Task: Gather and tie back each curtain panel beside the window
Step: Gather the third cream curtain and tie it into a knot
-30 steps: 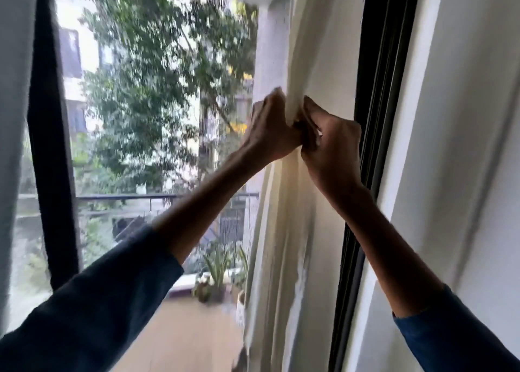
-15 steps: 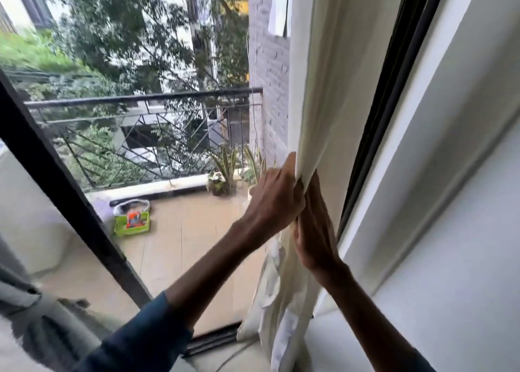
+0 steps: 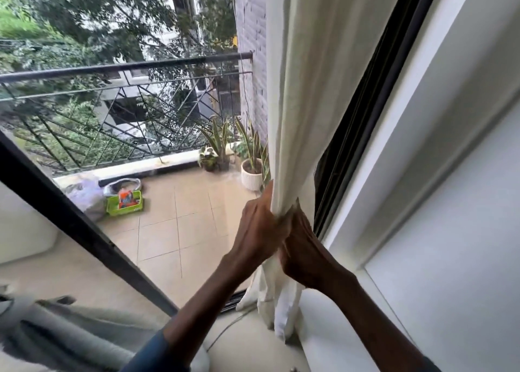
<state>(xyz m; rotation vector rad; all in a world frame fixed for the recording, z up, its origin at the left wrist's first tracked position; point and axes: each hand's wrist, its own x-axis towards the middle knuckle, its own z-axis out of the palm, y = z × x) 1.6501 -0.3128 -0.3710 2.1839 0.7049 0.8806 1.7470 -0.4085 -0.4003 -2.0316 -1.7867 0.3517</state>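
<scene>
My fingers (image 3: 293,212) are curling tightly round the curtain (image 3: 295,90) from both sides. My left hand (image 3: 257,231) and my right hand (image 3: 304,247) are touching each other, so the cloth is being squeezed into one narrow bundle. I think I am pressing it so for the tying. The curtain is hanging at the right edge of the window, just beside the black frame (image 3: 363,112), and its loose end is lying at the bottom right corner. I am seeing no tie.
</scene>
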